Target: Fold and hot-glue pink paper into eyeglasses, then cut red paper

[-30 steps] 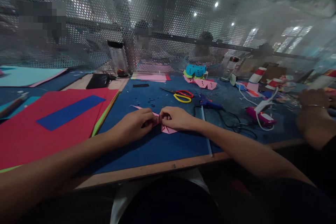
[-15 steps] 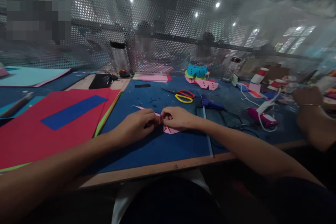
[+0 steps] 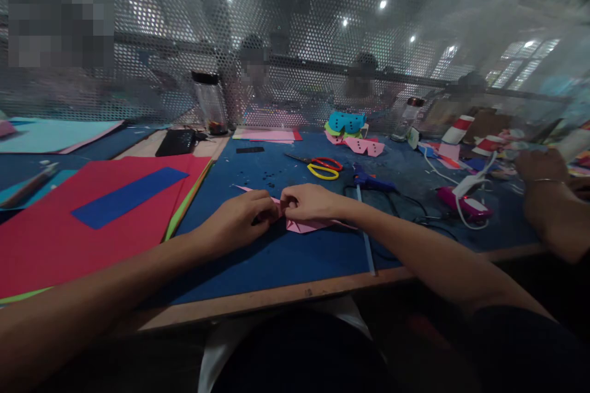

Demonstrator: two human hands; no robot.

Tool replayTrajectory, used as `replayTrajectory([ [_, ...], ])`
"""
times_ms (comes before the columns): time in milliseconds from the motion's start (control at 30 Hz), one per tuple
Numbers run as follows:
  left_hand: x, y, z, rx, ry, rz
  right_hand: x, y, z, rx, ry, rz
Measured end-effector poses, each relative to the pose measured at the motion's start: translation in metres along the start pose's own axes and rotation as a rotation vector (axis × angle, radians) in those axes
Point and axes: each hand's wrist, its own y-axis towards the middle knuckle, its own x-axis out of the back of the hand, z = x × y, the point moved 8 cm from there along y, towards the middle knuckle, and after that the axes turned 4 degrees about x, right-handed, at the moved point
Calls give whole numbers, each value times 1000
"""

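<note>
A creased piece of pink paper lies low over the blue table, with both my hands on it. My left hand is closed, thumb and fingers pinching the paper's left part; a thin pink tip pokes out behind the knuckles. My right hand meets it fingertip to fingertip, curled and pinching the same paper. Its folded lower edge shows below my right palm, reaching toward the wrist. My fingers hide the middle of the paper.
Red and yellow-handled scissors lie beyond my hands, and a blue glue gun with its cord sits to the right. Red sheets bear a blue strip at left. A jar stands behind. Another person's arm rests at far right.
My hands stay almost in place, the right one shifting very slightly left. More of the pink paper now shows under my right wrist. A second hand edge appears beside the other person's arm.
</note>
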Motion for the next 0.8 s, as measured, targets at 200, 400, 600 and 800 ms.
replayTrajectory([
  [200, 2, 0, 0, 3, -2, -4, 0, -2, 0, -13, 9, -26],
  [400, 1, 1, 0, 19, -1, 17, -1, -2, 0, -10, -3, -37],
  [600, 2, 0, -3, 0, -10, 30, -1, -1, -1, -9, -5, -48],
  [800, 5, 0, -2, -27, -24, 4, -1, -2, 0, -7, -8, -54],
])
